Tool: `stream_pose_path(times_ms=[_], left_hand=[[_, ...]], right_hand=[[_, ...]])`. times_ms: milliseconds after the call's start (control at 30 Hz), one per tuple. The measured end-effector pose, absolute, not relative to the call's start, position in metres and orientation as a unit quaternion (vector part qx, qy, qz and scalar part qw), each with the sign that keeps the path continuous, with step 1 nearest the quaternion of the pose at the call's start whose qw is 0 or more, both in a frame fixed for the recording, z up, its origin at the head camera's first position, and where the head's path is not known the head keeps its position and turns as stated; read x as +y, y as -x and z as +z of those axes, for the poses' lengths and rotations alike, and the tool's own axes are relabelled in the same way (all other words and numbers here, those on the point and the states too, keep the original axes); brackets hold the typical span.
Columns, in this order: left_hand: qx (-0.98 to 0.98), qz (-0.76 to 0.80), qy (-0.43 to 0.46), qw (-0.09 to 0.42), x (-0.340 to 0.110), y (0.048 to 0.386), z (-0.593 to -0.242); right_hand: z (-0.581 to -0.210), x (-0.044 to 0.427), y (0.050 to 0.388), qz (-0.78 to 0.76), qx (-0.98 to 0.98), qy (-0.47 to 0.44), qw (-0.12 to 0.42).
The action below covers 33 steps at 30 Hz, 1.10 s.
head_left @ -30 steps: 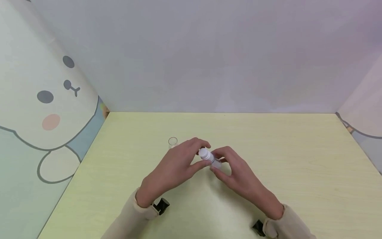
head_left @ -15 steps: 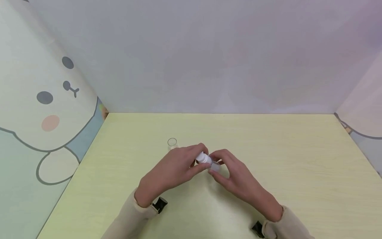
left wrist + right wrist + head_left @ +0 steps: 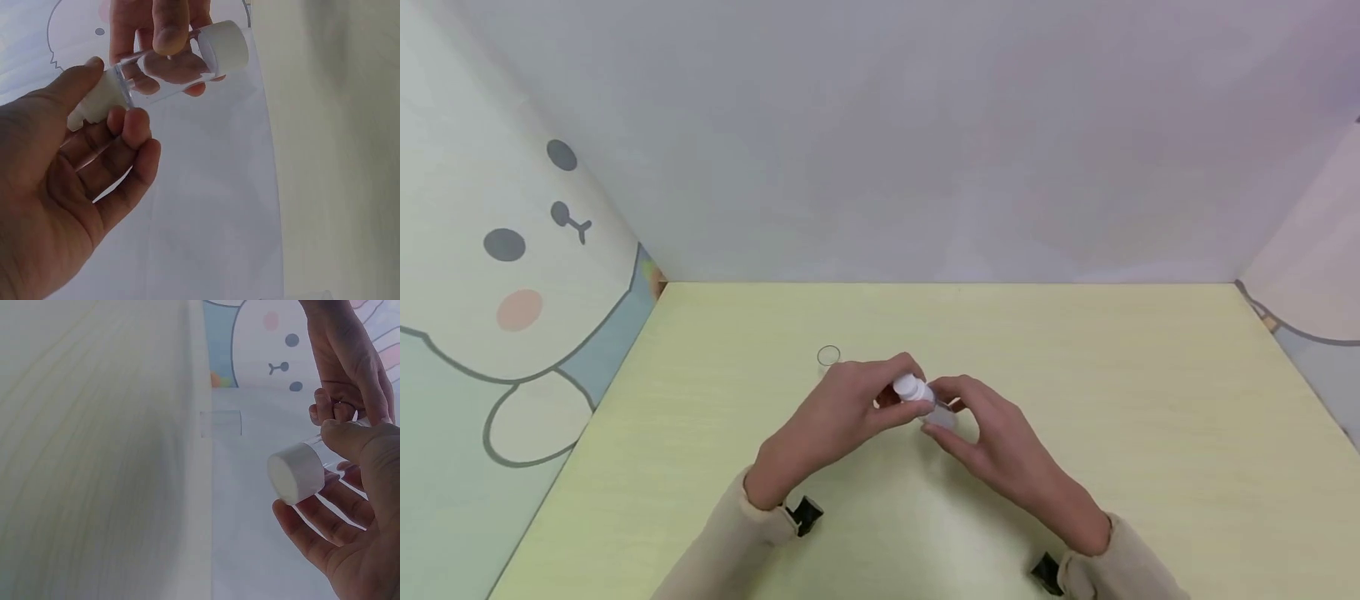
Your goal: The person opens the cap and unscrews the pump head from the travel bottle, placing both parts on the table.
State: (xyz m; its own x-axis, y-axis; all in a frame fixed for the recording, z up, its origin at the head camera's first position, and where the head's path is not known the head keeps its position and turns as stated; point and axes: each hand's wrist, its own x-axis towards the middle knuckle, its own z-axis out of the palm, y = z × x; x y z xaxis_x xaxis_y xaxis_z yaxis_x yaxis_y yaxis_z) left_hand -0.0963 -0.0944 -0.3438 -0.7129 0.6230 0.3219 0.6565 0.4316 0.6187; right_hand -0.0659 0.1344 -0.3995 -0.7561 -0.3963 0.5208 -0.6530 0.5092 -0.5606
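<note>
A small clear bottle [image 3: 169,70] with a white top and a white base is held between both hands, tilted. My left hand [image 3: 837,408] grips the white top [image 3: 910,387] between thumb and fingers. Around the clear body and near the white base [image 3: 296,474], my right hand [image 3: 1011,450] holds the bottle with thumb and fingers. In the left wrist view the left fingers [image 3: 135,128] curl beside the white collar.
A clear open cylinder [image 3: 829,356], probably a cap, stands on the pale wooden table [image 3: 1112,375] just behind my left hand; it shows as well in the right wrist view [image 3: 222,423]. A grey wall [image 3: 925,167] borders the table's back, and a cartoon-printed sheet the left side.
Both hands keep hold of the bottle. The left hand's fingers and thumb have shifted slightly around the white top, and the bottle's tilt has changed a little.
</note>
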Motion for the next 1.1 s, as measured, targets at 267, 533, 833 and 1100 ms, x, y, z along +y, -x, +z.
stream_pose_path(times_ms=[267,533,833,1100], left_hand=[[-0.846,-0.393,0.358,0.051,-0.086,0.094,-0.349],[-0.849,-0.41,0.325,0.069,-0.076,0.092,-0.354],[-0.848,-0.435,0.288,0.091,-0.067,0.087,-0.357],[-0.875,-0.407,0.263,0.013,-0.071,0.086,-0.35]], right_hand=[[-0.4,0.136,0.067,0.378,-0.847,-0.313,0.202],[-0.4,0.137,0.066,0.348,-0.86,-0.301,0.22],[-0.398,0.134,0.064,0.338,-0.861,-0.294,0.24],[-0.402,0.134,0.066,0.339,-0.864,-0.283,0.242]])
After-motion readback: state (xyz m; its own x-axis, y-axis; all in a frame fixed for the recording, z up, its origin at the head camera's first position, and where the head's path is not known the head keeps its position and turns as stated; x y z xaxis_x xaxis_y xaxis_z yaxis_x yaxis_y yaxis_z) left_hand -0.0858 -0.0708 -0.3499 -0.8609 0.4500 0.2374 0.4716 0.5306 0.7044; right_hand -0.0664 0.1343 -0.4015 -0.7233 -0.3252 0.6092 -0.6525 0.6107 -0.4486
